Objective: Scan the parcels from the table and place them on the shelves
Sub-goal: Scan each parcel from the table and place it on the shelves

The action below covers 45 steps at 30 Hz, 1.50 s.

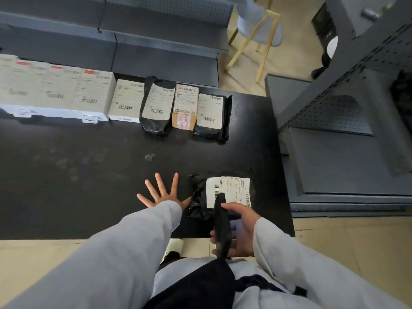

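Along the far edge of the black table (89, 175) a row of parcels waited: white boxes (55, 90) at the left, then a smaller white box (127, 99), a black poly bag (157, 103), a brown carton (185, 105) and another black bag (211, 114), all label-up and just beside one another.

Nearer the person, the left hand (161, 195) lay flat on the table with its fingers spread wide, holding nothing, its thumb touching the edge of the black parcel (200, 197) being scanned. That parcel lay close to the table's near right corner, its white label (229, 190) facing up. The right hand (239, 230) was curled round a dark handheld scanner (220, 221), whose nose pointed down at the label.

The crinkled bag could probably distort a barcode and spoil the read. With nothing pinning it, the parcel might slide toward the nearby edge. The label carried more than one barcode, so the wrong one could be caught.

Barcodes and lines of print showed on every label, but none could be read. The carton bore red handwriting, also illegible. No brand could be made out.

To the right stood grey metal shelves (347, 152).
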Motion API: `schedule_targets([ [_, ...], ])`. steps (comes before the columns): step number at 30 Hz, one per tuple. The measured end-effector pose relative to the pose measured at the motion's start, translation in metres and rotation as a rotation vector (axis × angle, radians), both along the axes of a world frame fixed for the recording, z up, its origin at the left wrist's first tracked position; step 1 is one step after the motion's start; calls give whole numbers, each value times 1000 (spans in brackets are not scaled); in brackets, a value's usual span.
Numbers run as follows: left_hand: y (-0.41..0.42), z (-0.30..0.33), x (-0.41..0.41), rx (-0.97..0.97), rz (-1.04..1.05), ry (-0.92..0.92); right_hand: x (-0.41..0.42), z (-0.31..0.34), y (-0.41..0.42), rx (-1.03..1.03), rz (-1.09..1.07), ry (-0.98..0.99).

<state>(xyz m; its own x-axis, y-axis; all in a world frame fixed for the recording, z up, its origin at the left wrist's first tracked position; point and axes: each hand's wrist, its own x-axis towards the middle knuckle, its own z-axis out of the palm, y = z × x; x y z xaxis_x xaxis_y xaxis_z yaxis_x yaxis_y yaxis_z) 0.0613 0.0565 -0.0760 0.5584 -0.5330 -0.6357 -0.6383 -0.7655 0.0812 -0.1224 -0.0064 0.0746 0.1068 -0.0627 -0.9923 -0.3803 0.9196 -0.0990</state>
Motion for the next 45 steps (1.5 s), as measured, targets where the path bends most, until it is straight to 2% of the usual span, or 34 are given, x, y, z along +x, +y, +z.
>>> schedule_targets([
  [7, 0, 3, -1, 14, -21, -1, 5, -5, 7, -9, -149, 34],
  [23, 0, 7, 4, 13, -63, -5, -5, -9, 13, -14, -137, -2],
  [27, 0, 0, 14, 5, -80, 24, -15, -8, 14, -54, -256, -18],
  [32, -9, 0, 26, 29, -142, 25, -37, -15, 10, -89, -522, 12],
  [37, -54, 20, 59, -38, -3, 175, -55, -20, 20, -86, -669, 18],
  [41, -88, 45, 58, -431, 232, 491, -58, -22, 26, -119, -718, 32],
  [43, -103, 62, 38, -440, 129, 573, -58, -23, 28, -135, -731, 31],
  [45, -117, 75, 13, -330, -64, 582, -58, -25, 29, -146, -735, 39],
])
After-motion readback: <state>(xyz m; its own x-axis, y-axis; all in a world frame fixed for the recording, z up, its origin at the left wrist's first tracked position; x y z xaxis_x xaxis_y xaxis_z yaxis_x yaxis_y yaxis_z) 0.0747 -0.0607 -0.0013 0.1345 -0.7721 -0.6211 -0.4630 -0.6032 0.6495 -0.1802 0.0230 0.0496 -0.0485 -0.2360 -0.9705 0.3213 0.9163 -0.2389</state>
